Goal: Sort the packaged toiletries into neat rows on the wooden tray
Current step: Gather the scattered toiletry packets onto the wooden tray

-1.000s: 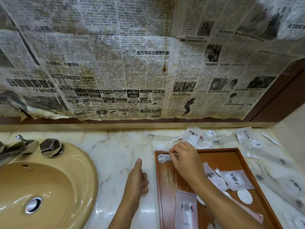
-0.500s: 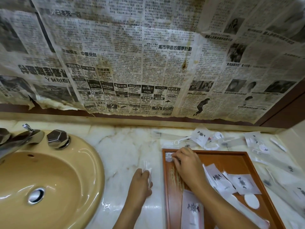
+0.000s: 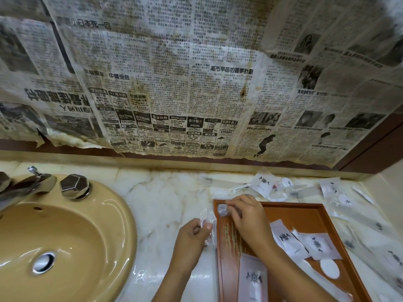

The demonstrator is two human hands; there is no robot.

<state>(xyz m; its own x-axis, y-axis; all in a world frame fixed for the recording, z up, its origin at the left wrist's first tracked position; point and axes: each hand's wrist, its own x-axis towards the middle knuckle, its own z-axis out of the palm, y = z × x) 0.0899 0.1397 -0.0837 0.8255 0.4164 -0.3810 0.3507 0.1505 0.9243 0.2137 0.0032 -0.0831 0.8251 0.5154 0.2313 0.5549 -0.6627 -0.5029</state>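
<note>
Now right hand (image 3: pixel 246 219) pinching a small clear packet (image 3: pixel 222 209) at the wooden tray's (image 3: pixel 305 209) far left corner, left hand (image 3: pixel 192 236) gripping another clear packet (image 3: pixel 209 223) just outside its left edge, more packets (image 3: pixel 317 245) lying loose inside

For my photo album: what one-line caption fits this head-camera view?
Right hand sets a small clear packet in the wooden tray corner; left hand holds another.

A pale marble counter (image 3: pixel 165 205) carries a wooden tray (image 3: pixel 305 209) at lower right, loose toiletry packets (image 3: pixel 331 188) beyond it, and a tan sink (image 3: pixel 104 225) lower left.
</note>
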